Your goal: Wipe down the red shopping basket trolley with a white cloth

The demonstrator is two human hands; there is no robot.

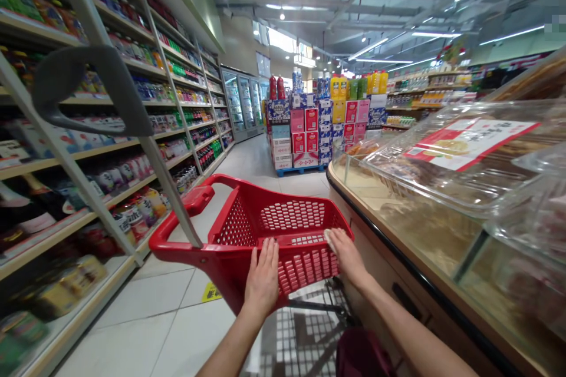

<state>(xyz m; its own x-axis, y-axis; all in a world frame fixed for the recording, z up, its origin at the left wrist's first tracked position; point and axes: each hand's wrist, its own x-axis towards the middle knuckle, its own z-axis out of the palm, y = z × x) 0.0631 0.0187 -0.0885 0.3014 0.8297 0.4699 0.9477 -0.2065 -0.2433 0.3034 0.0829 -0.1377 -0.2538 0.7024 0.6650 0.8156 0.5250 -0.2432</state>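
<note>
In the head view, a red cart basket (305, 274) stands at centre, just left of a glass-sided counter (354, 188). The left hand (263, 274) lies open against the basket's near side; the right hand (347, 253) grips a white cloth (328, 238) at the rim's right end.

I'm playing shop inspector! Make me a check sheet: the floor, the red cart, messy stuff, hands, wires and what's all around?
Surface: pale tiled floor, with a yellow sticker on it.
Job's things: red shopping cart with a latticed basket; a small white piece at its rim, material unclear.
Clutter: clear plastic packs on the right-hand counter.
Hands: left hand flat on the near side of the basket; right hand at the rim's corner, fingertips at the white piece.
Cables: nothing seen.
Surroundings: drink shelves on the left; stacked boxes topped with bottles ahead; glass-door coolers beyond.
</note>
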